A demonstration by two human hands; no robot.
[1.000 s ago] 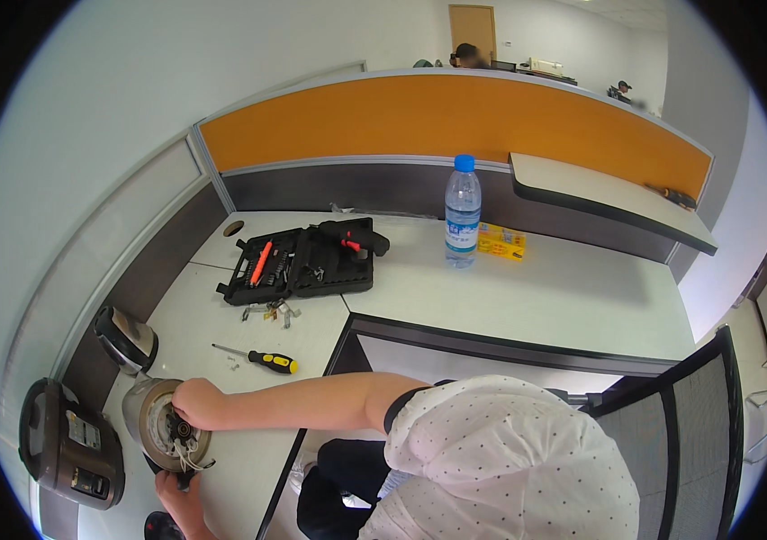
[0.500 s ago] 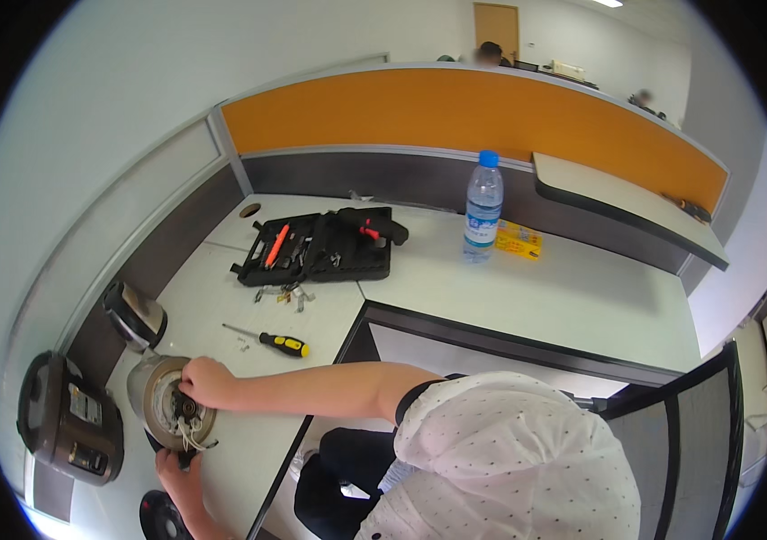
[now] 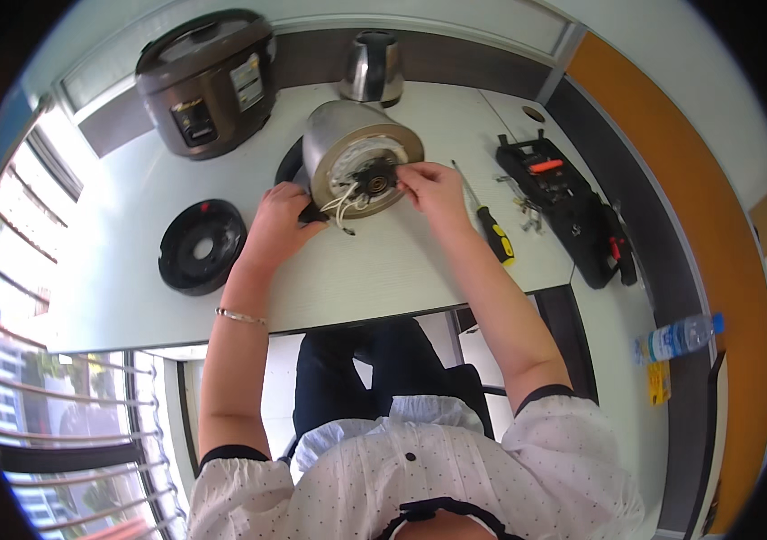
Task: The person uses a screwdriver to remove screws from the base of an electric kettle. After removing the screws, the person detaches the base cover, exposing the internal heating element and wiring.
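- On the white worktop (image 3: 374, 283), left of its middle and well back from the front edge, a steel kettle (image 3: 325, 135) lies tipped, its opened underside turned toward the person.
- A stretch of white surface lies between kettle and front edge; the person sits close to that edge, both forearms crossing it.
- More room opens on the left, around a shallow black round piece (image 3: 203, 245) with a pale centre, well apart from the kettle.
- Left hand (image 3: 283, 220): curled about the kettle's black handle (image 3: 313, 213), thumb out to the side.
- Right hand (image 3: 428, 187): fingertips drawn together at the edge of the dark round fitting (image 3: 374, 180) in the underside; I cannot tell whether they pinch it or only touch it.
- The kettle's underside is a hollow holding that fitting and loose white wires (image 3: 340, 202), which spill over the lower rim.
- Right of the right hand lies a yellow-and-black screwdriver (image 3: 495, 236), then small metal pieces (image 3: 528, 216).
- Beyond them an open black tool case (image 3: 572, 211) holds an orange-handled tool (image 3: 545, 166) and a black-and-red tool (image 3: 618, 247).
- Behind stand a closed brown cooker (image 3: 208, 90) and a steel-and-black vessel (image 3: 373, 70).
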